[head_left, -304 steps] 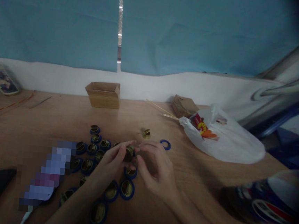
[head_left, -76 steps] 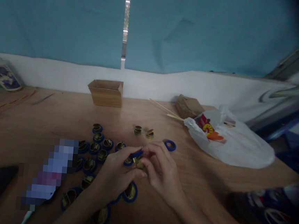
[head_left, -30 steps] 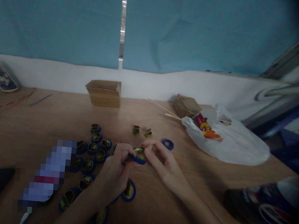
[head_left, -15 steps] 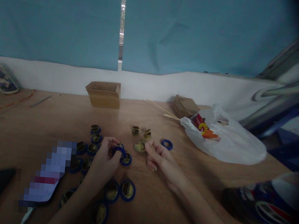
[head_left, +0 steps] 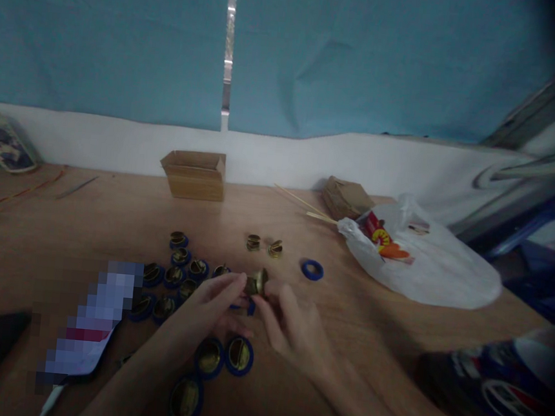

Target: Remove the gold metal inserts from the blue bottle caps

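Note:
My hands meet over the middle of the wooden table. Pinched in my right hand [head_left: 292,316] is a small round brass-coloured clasp [head_left: 260,281], its two halves spread apart. My left hand [head_left: 218,300] is closed, its fingertips touching the clasp's left side. A blue ring [head_left: 249,307] shows partly below the clasp at my left fingers, mostly hidden. Two more brass clasps without rings, a left one [head_left: 254,242] and a right one [head_left: 275,248], stand beyond my hands. A loose blue ring [head_left: 311,270] lies to the right. Several brass clasps set in blue rings [head_left: 239,355] lie around my left arm.
At left lies a phone [head_left: 90,321] with a blurred screen and a cable. An open cardboard box [head_left: 195,178] stands at the back. Folded brown cardboard [head_left: 346,199], thin sticks [head_left: 302,200] and a white plastic bag [head_left: 442,261] are at right. Nearer is a Pepsi bottle [head_left: 491,375].
My left hand has moved right with the blue ring, up to the clasp in my right hand. The clasp has been turned and now shows its spread halves.

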`<state>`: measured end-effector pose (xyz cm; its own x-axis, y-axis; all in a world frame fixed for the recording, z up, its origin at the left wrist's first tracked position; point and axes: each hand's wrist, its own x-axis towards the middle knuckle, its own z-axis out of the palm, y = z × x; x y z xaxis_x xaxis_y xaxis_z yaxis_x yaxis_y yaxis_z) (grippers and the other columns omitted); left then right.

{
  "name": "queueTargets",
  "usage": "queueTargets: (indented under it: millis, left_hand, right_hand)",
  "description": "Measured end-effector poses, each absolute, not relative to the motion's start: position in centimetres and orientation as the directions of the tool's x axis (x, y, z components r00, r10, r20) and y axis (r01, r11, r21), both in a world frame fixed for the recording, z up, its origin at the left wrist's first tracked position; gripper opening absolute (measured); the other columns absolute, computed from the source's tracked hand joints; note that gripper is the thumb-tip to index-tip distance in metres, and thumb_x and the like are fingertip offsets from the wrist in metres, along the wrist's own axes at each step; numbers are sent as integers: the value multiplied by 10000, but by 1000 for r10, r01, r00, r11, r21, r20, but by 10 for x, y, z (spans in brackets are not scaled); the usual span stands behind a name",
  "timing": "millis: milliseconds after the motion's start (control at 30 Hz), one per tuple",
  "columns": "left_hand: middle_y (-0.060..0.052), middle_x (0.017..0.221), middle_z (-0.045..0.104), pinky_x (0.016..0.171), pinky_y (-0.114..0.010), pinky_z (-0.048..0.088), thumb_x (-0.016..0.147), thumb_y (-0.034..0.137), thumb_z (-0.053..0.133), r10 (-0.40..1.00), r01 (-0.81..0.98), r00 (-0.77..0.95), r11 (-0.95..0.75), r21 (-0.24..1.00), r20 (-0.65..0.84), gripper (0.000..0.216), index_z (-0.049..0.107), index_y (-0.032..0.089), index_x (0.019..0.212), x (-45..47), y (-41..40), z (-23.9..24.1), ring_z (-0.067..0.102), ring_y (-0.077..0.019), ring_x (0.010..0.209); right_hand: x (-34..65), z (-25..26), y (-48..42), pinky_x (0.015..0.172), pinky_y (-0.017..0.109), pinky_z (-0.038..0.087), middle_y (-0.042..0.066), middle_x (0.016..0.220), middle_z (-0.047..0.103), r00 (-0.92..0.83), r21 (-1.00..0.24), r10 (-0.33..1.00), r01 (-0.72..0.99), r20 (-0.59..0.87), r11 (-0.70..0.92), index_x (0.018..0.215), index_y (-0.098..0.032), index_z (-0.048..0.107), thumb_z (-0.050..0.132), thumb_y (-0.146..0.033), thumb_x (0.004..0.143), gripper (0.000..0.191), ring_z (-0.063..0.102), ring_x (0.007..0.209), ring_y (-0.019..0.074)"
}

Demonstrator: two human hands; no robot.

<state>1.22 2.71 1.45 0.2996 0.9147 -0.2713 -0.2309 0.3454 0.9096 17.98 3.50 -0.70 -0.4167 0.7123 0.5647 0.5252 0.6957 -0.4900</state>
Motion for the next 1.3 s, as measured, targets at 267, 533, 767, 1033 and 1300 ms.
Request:
queueTargets:
  millis: [267, 533, 767, 1033, 1300]
  left_hand:
    - [-56, 834, 654, 506, -243, 536, 841, 511, 584, 896, -257, 369, 355, 899, -248, 387, 615, 146, 965, 12, 26, 6, 644, -155, 659]
    - [-77, 1056, 639, 707, -274, 532, 919, 345, 550, 885, -393, 461, 268, 880, -63, 282, 597, 195, 1154, 6, 22, 6, 629, -156, 833]
    - [-80, 1077, 635, 743, -269, 508, 870, 338, 622, 885, -330, 464, 186, 925, -12, 328, 602, 213, 1173, 5, 23, 5, 621, -198, 933]
    - [-16, 883, 648, 644, -223, 494, 863, 320, 634, 921, -339, 385, 203, 919, -61, 364, 536, 223, 1200, 7, 23, 4, 611, -119, 709]
    - [-88, 1138, 606, 770, -304, 514, 887, 273, 587, 941, -234, 338, 94, 968, -10, 303, 525, 200, 1175, 7, 26, 3, 590, -198, 976]
  right_hand:
    - [178, -3, 33, 575, 276, 440, 43, 708, 636, -578, -182, 539, 560, 612, 808, 876, -173, 537, 427, -159, 949, 133, 571, 613, 159]
    - [185, 0, 32, 565, 250, 418, -13, 747, 614, -464, -454, 682, 514, 565, 727, 1034, -214, 487, 623, -263, 869, 219, 558, 583, 122]
    - [184, 4, 31, 513, 236, 350, -64, 648, 508, -507, -520, 710, 485, 489, 703, 933, -227, 469, 600, -236, 873, 144, 437, 479, 89]
    - [185, 10, 28, 464, 218, 313, -92, 592, 373, -457, -687, 825, 483, 331, 543, 881, -230, 422, 553, -270, 894, 138, 423, 471, 84]
    - [187, 9, 35, 620, 233, 444, -11, 781, 591, -520, -621, 765, 469, 380, 628, 959, -220, 486, 427, -190, 970, 67, 596, 697, 119]
